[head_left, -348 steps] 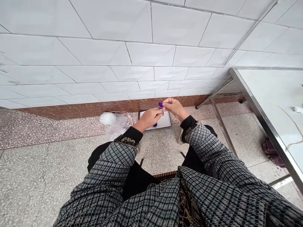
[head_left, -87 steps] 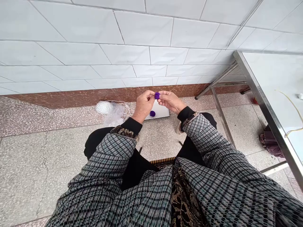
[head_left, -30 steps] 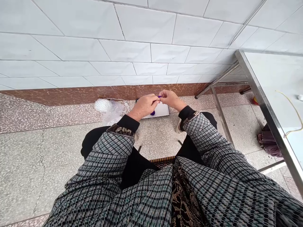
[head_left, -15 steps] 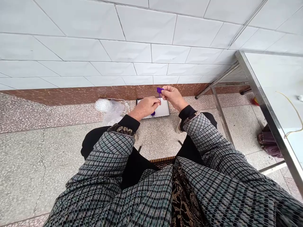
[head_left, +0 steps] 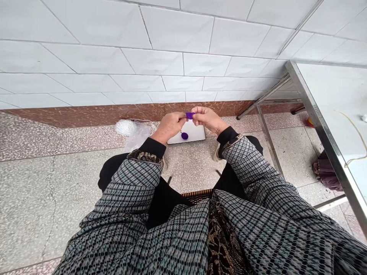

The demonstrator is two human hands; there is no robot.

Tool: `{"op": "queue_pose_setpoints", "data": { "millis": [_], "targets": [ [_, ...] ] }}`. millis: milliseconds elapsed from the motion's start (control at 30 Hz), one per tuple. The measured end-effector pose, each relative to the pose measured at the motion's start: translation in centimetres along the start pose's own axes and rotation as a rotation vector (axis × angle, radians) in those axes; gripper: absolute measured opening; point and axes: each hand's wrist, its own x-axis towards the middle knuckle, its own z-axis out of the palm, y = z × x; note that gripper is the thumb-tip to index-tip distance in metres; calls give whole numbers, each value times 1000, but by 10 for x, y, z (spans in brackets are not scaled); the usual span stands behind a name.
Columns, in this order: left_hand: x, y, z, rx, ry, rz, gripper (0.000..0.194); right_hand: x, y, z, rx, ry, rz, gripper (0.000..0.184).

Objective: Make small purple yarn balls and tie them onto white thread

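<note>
A small purple knitted or crocheted piece (head_left: 189,115) is stretched between my two hands, above a white tray-like board (head_left: 197,131) with a dark edge. My left hand (head_left: 171,125) pinches its left side with thumb and fingertips. My right hand (head_left: 209,119) grips the right side the same way, fingers closed. Below my left fingertips, a small purple yarn ball (head_left: 184,136) shows against the white board. Whether a hook or needle is in either hand, I cannot make out.
Left of the board, white yarn (head_left: 125,127) and a clear plastic bag (head_left: 137,138) lie on the speckled floor (head_left: 86,183). The tiled wall (head_left: 160,65) rises just ahead. A metal-framed table (head_left: 321,126) stands at right, with a yellowish cord (head_left: 354,130) on it.
My left hand has moved up from the hanging yarn strand to the purple piece. The piece has come slightly down and left, and the purple ball is now more exposed.
</note>
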Motion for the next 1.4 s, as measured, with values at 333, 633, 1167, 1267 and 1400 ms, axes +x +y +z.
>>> {"op": "queue_pose_setpoints", "data": {
  "millis": [333,633,1167,1267,1400],
  "targets": [
    [-7,16,6,-103,-196,202,23,10,7,-2,-420,324,-41,28],
    [0,3,-11,-8,46,-47,23,0,3,2,-197,-130,6,21],
    [-2,6,-7,-12,-44,110,25,-2,0,6,-428,10,160,32],
    [0,2,-11,17,-2,59,25,-5,-4,7,-278,-96,154,29],
    [0,1,-6,5,-31,-20,24,-2,-2,2,-90,-82,61,22]
  ]
}}
